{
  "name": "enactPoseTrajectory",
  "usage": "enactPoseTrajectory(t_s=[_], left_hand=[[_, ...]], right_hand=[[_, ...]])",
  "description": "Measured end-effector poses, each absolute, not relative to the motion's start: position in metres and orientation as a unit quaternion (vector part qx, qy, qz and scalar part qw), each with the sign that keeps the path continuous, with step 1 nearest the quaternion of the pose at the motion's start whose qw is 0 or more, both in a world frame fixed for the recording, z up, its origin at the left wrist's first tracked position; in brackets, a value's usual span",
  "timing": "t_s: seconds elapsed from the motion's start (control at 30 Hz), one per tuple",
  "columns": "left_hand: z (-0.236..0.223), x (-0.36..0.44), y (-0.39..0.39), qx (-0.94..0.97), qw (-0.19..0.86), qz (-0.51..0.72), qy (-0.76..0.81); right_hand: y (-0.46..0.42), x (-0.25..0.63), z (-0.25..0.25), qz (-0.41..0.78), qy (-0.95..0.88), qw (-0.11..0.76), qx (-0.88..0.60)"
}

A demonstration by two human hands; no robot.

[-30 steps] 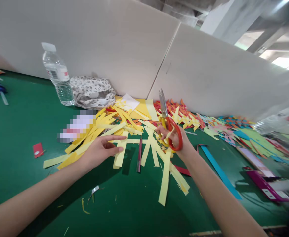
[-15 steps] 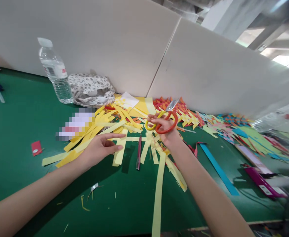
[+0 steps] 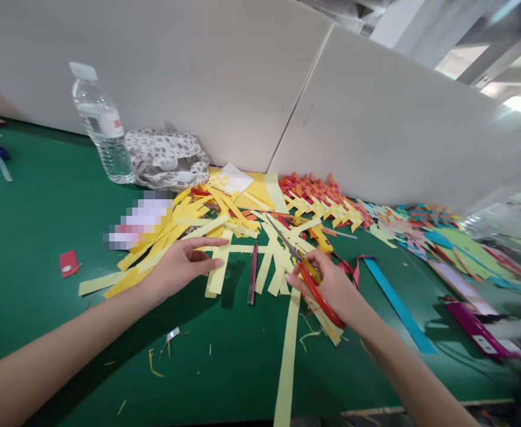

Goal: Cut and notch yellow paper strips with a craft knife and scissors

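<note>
My right hand grips red-handled scissors, blades pointing up-left and lying low over a heap of yellow paper strips on the green table. My left hand rests flat with fingers stretched out on the strips at the heap's near left side, holding nothing. A long yellow strip runs from under my right hand toward the table's near edge. A dark pen lies between my two hands.
A water bottle and a patterned cloth pouch stand against the white wall. Orange and yellow cut shapes, mixed coloured paper pieces, a blue strip and a magenta object lie to the right. A small red card lies left.
My right hand came down and nearer with the scissors, from held up in the air to low over the strips. The left hand stayed put on the strips.
</note>
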State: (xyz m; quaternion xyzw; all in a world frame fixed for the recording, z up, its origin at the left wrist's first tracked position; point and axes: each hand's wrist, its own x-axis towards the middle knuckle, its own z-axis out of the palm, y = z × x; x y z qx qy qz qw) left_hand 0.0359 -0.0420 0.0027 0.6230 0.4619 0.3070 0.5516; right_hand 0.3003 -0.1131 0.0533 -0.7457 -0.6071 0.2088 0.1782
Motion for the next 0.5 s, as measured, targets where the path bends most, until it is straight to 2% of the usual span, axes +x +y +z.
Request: enactPoseTrajectory(t_s=[0.17, 0.3, 0.4, 0.5], left_hand=[[0.001, 0.034, -0.041, 0.626, 0.547, 0.304, 0.465], [0.000, 0.034, -0.041, 0.629, 0.541, 0.304, 0.468], [0.000, 0.035, -0.041, 0.630, 0.542, 0.305, 0.465], [0.001, 0.036, -0.042, 0.628, 0.544, 0.308, 0.463]], right_hand=[[-0.143, 0.315, 0.032, 0.187, -0.603, 0.098, -0.769], [-0.144, 0.320, 0.020, 0.130, -0.615, 0.068, -0.775], [-0.123, 0.326, 0.014, 0.064, -0.605, 0.079, -0.790], [-0.093, 0.332, 0.017, -0.004, -0.571, 0.139, -0.809]])
